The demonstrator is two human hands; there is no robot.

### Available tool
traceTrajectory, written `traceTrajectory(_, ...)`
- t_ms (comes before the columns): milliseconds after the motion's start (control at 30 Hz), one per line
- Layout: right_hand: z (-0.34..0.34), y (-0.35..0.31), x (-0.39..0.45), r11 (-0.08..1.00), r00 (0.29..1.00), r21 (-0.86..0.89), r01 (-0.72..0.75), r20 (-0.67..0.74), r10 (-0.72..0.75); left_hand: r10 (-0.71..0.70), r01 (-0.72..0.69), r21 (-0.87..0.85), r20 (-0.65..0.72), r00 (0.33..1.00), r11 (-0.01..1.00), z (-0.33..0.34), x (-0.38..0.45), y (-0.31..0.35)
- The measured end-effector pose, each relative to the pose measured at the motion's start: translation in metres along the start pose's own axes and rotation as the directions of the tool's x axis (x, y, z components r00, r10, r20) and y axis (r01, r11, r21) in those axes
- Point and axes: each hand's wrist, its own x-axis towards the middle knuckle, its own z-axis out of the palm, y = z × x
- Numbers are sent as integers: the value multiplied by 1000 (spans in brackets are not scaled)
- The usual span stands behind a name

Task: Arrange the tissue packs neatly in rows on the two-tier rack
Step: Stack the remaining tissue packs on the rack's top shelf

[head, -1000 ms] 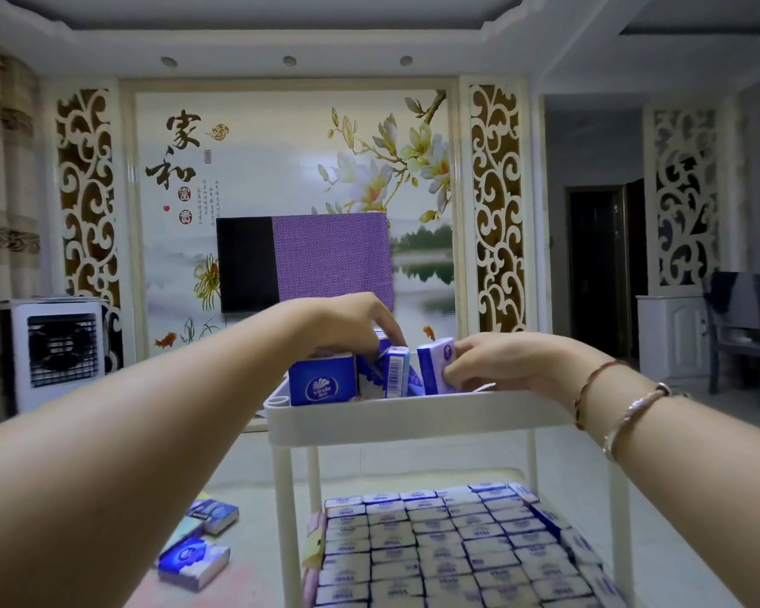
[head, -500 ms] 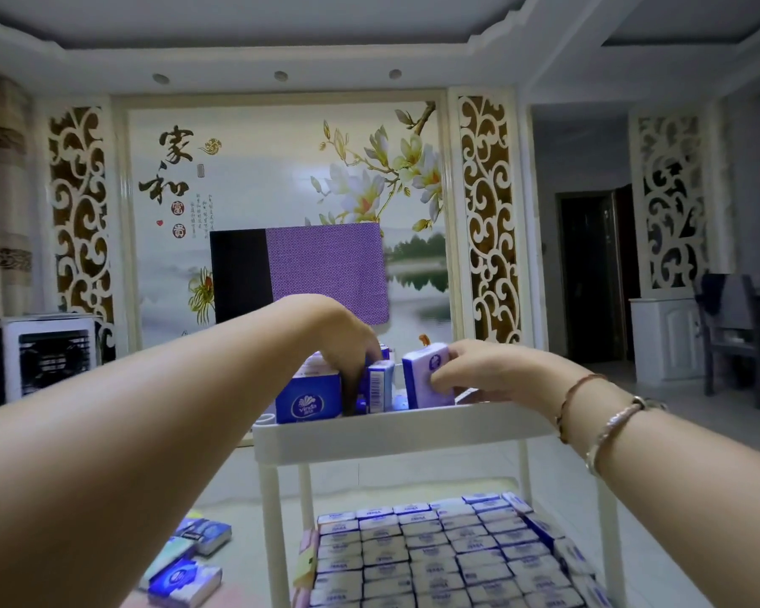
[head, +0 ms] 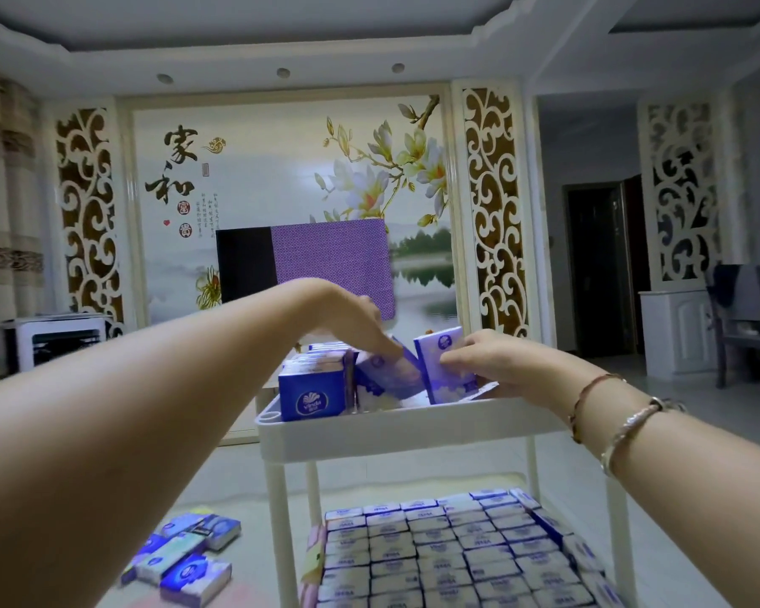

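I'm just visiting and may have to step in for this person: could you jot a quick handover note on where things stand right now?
Left hand: fingers press on a tilted tissue pack in the top tier.
Right hand: grips an upright pack there.
Done: lower tier holds neat rows; a short row stands at the top tier's left.
Left: straighten these two, fill the top tier, fetch the loose packs from the floor.

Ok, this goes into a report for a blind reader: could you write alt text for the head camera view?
Two bare hands work on the top tier of a white two-tier rack: the right hand grips an upright tissue pack, while the left hand touches a leaning pack beside a standing row of packs. The lower tier is filled with neat rows, and loose packs lie on the floor.
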Motion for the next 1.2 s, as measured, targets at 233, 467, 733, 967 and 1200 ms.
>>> traceTrajectory(233,1,-3,-5,999,1000,53,-2,-2,2,48,-74,-151,-170,984,986,-2,-7,-12)
traceTrajectory(467,0,-9,-8,989,983,138,43,171,-66,214,-237,-22,-359,908,971,8,-2,-11)
traceTrajectory(733,31,-31,4,984,994,-170,59,97,-43,114,-187,-293,-248,962,938,5,-10,-32)
traceTrajectory(967,37,-31,1,969,995,-240,58,90,-37,99,-185,-331,-260,961,925,18,-17,-37)
traceTrajectory(1200,12,-32,-25,910,975,-414,22,208,71,171,-258,-362,-257,951,896,23,-27,-18)
